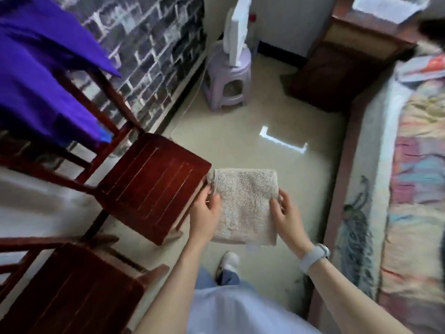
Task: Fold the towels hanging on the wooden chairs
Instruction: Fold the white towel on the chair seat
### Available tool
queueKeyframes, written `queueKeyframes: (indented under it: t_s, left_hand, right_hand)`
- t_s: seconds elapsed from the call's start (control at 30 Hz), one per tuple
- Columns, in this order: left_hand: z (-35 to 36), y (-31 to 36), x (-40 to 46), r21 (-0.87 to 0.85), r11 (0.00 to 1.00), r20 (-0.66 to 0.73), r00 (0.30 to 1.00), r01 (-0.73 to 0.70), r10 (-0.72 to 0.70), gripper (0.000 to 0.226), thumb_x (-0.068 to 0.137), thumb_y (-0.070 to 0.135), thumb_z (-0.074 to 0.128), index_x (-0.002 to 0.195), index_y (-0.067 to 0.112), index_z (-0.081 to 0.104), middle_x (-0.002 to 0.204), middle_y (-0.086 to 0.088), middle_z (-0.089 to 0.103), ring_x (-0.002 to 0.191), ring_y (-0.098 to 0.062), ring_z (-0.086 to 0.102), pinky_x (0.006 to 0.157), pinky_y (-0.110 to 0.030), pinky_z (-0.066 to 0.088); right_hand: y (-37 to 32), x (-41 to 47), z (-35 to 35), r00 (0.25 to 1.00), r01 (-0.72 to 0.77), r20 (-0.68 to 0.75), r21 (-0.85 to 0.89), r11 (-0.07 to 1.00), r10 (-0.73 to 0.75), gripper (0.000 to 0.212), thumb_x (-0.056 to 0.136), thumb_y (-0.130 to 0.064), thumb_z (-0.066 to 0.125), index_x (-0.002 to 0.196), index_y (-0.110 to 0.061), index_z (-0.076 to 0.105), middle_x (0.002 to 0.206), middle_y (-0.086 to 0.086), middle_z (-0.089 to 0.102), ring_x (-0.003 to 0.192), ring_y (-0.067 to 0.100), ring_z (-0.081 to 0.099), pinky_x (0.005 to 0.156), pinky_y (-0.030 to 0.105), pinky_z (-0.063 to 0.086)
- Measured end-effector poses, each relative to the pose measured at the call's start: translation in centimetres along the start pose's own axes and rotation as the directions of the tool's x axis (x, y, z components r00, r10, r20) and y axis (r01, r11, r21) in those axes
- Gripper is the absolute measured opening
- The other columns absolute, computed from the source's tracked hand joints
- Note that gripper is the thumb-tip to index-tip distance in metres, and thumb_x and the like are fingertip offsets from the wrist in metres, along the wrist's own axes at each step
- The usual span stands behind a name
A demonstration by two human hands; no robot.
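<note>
The beige towel, folded to a compact rectangle, is held in the air above the floor, just right of the near chair. The left hand pinches its left edge and the right hand its right edge, thumbs on top. Risk: a loosened grip would let the layers slip and open. The seat corner lies close to the left hand and may snag the cloth. The bed bounds the right; open floor lies ahead. A purple towel hangs on the far chair.
</note>
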State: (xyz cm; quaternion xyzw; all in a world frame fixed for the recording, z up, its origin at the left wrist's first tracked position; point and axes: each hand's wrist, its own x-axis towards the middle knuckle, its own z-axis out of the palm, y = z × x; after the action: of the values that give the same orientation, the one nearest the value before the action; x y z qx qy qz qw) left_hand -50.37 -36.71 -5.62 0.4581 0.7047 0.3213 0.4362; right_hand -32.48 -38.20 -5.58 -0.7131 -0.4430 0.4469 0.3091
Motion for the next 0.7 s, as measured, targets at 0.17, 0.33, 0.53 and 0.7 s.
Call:
queueKeyframes:
  t_s: [0.17,0.33,0.53,0.7]
  left_hand:
    - [8.1,7.3,4.3,0.036,0.998,0.237,0.971,-0.054,0.044,0.035,0.092,0.017,0.05,0.126,0.013,0.053,0.102,0.0,0.065,0.089,-0.012,0.059,0.075,-0.018,0.041]
    - [14.9,13.6,12.1,0.085,0.991,0.277,0.958,-0.105,0.078,0.036,0.091,0.019,0.051,0.126,0.013,0.054,0.097,-0.001,0.064,0.085,-0.01,0.056,0.077,-0.021,0.042]
    - [22.8,22.2,25.0,0.06,0.992,0.306,0.948,-0.108,0.085,0.035,0.092,0.023,0.05,0.125,0.012,0.054,0.097,-0.001,0.065,0.084,-0.011,0.056,0.077,-0.021,0.04]
    - [29.1,30.9,34.8,0.072,0.981,0.344,0.928,-0.178,0.143,0.035,0.092,0.019,0.051,0.126,0.009,0.053,0.108,-0.004,0.063,0.092,-0.011,0.054,0.081,-0.02,0.039]
  right_hand:
    - [1.0,4.2,-8.1,0.972,-0.09,-0.203,0.162,0.983,0.122,0.03,0.095,-0.015,0.042,0.124,-0.012,0.05,0.104,-0.001,0.061,0.082,0.003,0.055,0.067,0.015,0.043]
    - [0.0,12.4,-12.8,0.968,-0.107,-0.171,0.379,0.919,0.183,0.026,0.093,-0.011,0.045,0.113,-0.027,0.048,0.102,-0.012,0.059,0.082,-0.009,0.059,0.062,0.004,0.045]
    - [-4.0,26.9,-19.2,0.981,-0.068,-0.142,0.406,0.911,0.136,0.041,0.093,-0.009,0.045,0.128,-0.029,0.037,0.111,-0.02,0.055,0.088,-0.018,0.056,0.068,0.001,0.043]
    - [-9.0,37.7,-25.7,0.977,-0.037,-0.184,0.354,0.935,0.108,0.047,0.093,-0.01,0.045,0.137,-0.023,0.032,0.127,-0.011,0.049,0.115,0.001,0.049,0.091,0.015,0.038]
